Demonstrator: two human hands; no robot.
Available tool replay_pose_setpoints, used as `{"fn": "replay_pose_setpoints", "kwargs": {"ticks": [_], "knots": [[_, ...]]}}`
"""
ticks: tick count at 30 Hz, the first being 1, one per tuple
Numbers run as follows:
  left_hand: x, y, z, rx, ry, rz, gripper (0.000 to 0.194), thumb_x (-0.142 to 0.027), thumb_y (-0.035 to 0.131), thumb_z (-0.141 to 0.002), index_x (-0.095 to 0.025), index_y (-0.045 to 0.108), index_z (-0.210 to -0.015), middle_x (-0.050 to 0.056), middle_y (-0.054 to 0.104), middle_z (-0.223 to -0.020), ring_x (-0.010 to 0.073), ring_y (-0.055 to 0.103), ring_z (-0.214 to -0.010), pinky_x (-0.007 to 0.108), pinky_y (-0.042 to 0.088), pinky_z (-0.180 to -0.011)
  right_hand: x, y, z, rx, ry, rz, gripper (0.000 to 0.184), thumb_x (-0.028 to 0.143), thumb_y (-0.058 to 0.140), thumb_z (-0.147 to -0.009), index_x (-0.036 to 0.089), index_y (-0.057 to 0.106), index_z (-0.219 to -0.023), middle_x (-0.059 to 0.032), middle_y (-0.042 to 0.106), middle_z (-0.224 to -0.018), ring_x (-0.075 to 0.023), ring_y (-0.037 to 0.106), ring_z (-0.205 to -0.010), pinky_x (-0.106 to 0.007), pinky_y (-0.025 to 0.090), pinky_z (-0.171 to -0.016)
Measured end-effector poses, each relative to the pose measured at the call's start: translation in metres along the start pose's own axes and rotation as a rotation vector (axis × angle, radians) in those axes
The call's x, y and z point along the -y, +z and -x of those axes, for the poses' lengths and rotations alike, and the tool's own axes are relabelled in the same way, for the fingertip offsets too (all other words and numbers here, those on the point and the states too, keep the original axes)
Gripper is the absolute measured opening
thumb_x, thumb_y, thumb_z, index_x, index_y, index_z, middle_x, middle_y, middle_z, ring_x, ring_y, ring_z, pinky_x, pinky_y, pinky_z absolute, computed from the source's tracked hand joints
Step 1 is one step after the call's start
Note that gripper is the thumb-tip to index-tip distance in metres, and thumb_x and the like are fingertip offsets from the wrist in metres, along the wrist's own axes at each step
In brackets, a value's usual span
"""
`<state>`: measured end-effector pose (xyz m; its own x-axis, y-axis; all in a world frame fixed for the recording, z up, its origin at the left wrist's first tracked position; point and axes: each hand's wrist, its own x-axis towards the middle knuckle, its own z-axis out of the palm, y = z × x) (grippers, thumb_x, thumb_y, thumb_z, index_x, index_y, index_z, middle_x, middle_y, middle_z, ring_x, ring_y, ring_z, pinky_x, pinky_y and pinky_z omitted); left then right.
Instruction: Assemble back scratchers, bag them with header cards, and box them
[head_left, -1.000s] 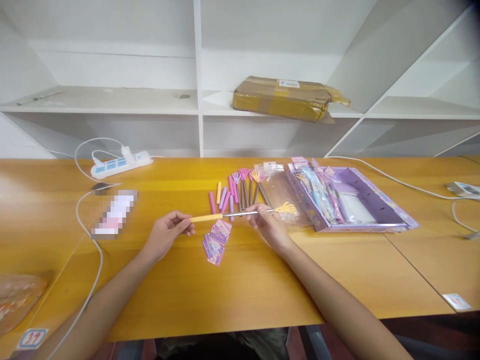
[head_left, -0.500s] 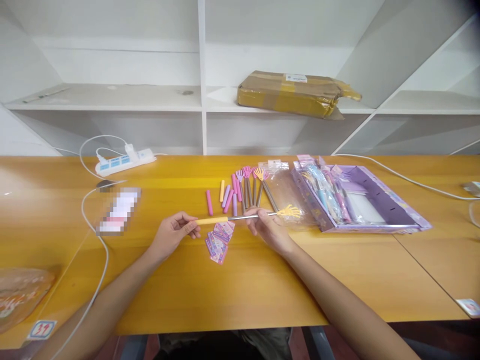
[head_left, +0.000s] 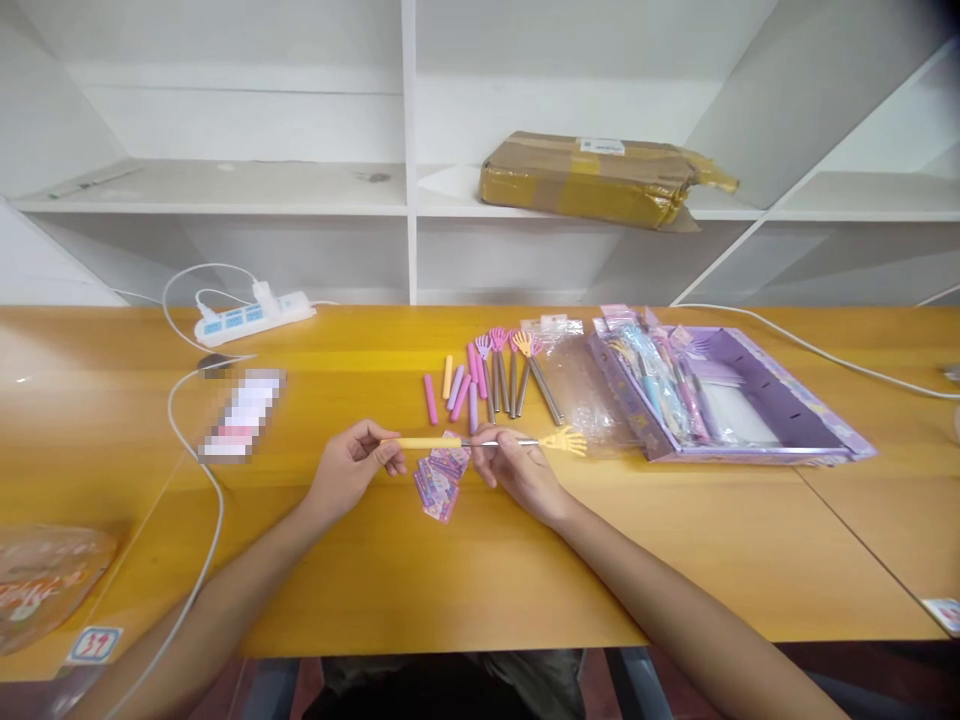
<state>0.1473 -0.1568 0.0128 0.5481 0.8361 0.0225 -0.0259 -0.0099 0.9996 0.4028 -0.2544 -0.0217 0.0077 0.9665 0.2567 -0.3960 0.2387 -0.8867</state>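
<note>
A yellow back scratcher (head_left: pixel 431 443) with a metal rod and a hand-shaped head lies level between my hands, above the table. My left hand (head_left: pixel 354 462) pinches the end of its yellow handle. The fingers of my right hand (head_left: pixel 521 472) are closed on the metal rod, between handle and head. Printed cards (head_left: pixel 441 484) lie below the handle in a loose, overlapping pile. Behind my hands, several loose coloured handles (head_left: pixel 430 400) lie beside several metal rods with hand-shaped heads (head_left: pixel 523 345) in pink, purple and yellow.
To the right, a purple box (head_left: pixel 817 425) holds bagged back scratchers. Clear plastic bags (head_left: pixel 581 385) lie against its left side. A power strip (head_left: pixel 256 317) with a white cable (head_left: pixel 217 500) and a blurred-out phone-like object (head_left: pixel 244 415) are at left. A taped carton (head_left: pixel 592 180) sits on the shelf.
My right hand has slid along the rod toward the handle, and less rod shows between them. The yellow head has come slightly left and down. My left hand keeps its pinch.
</note>
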Motion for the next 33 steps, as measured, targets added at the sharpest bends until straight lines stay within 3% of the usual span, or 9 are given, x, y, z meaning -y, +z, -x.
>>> {"fn": "replay_pose_setpoints", "kwargs": {"ticks": [4,7,10,13,16,19,25,33], "knots": [[0.003,0.002,0.001,0.025,0.015,-0.019,0.029,-0.042,0.078,-0.092,-0.016,0.067,-0.094,0.004,0.077,-0.076,0.0164,0.073,-0.067,0.029,0.060,-0.065,-0.003,0.006,0.001,-0.010,-0.008,-0.008,0.036,0.053,0.056,-0.107,0.025,0.078,-0.105,0.0007,0.059,-0.081,-0.0096,0.047,-0.051,-0.030,0.041,-0.057],[0.007,0.002,-0.002,0.102,-0.010,-0.057,0.030,-0.045,0.076,-0.093,-0.016,0.067,-0.094,0.005,0.077,-0.079,0.0176,0.074,-0.070,0.031,0.061,-0.068,0.007,0.000,0.001,0.044,0.010,0.073,0.037,0.050,0.054,-0.108,0.023,0.079,-0.103,-0.0007,0.059,-0.082,-0.0121,0.053,-0.058,-0.030,0.043,-0.060],[0.006,-0.001,-0.006,0.156,0.007,-0.158,0.029,-0.046,0.071,-0.096,-0.017,0.072,-0.102,0.003,0.075,-0.078,0.0161,0.071,-0.070,0.030,0.059,-0.069,0.024,-0.012,0.000,0.094,0.070,0.249,0.037,0.052,0.058,-0.106,0.022,0.077,-0.117,-0.0039,0.065,-0.089,-0.0160,0.059,-0.071,-0.032,0.048,-0.068],[0.002,-0.008,-0.009,0.122,0.067,-0.288,0.030,-0.044,0.065,-0.099,-0.019,0.077,-0.111,0.001,0.070,-0.078,0.0139,0.067,-0.069,0.028,0.057,-0.069,0.036,-0.025,-0.003,0.002,0.079,0.190,0.048,0.063,0.065,-0.099,0.025,0.072,-0.128,-0.0001,0.062,-0.082,-0.0125,0.049,-0.060,-0.030,0.042,-0.060],[0.002,-0.015,-0.011,0.052,0.103,-0.357,0.032,-0.045,0.062,-0.101,-0.020,0.078,-0.114,0.001,0.069,-0.078,0.0138,0.066,-0.069,0.027,0.056,-0.069,0.042,-0.037,-0.009,-0.204,0.036,0.030,0.044,0.063,0.073,-0.092,0.025,0.073,-0.113,0.0044,0.053,-0.071,-0.0088,0.036,-0.051,-0.027,0.034,-0.052],[0.006,-0.020,-0.015,-0.008,0.127,-0.404,0.032,-0.046,0.063,-0.101,-0.021,0.079,-0.113,0.001,0.070,-0.081,0.0138,0.066,-0.070,0.027,0.056,-0.069,0.045,-0.046,-0.014,-0.339,0.047,0.003,0.034,0.053,0.082,-0.088,0.022,0.069,-0.092,0.0055,0.051,-0.066,-0.0076,0.035,-0.051,-0.025,0.033,-0.051],[0.005,-0.029,-0.014,-0.024,0.266,-0.586,0.026,-0.043,0.067,-0.100,-0.025,0.081,-0.111,0.001,0.069,-0.085,0.0133,0.064,-0.069,0.026,0.053,-0.069,0.052,-0.055,-0.012,-0.249,0.247,0.139,0.037,0.049,0.090,-0.079,0.019,0.069,-0.077,0.0016,0.063,-0.069,-0.0085,0.053,-0.055,-0.023,0.043,-0.054],[-0.003,-0.033,-0.010,0.020,0.399,-0.803,0.026,-0.040,0.062,-0.105,-0.023,0.081,-0.111,0.001,0.074,-0.089,0.0137,0.066,-0.076,0.026,0.050,-0.073,0.039,-0.050,-0.008,-0.230,0.377,0.067,0.037,0.047,0.094,-0.076,0.016,0.073,-0.078,0.0009,0.068,-0.065,-0.0063,0.056,-0.049,-0.019,0.043,-0.047]]}}
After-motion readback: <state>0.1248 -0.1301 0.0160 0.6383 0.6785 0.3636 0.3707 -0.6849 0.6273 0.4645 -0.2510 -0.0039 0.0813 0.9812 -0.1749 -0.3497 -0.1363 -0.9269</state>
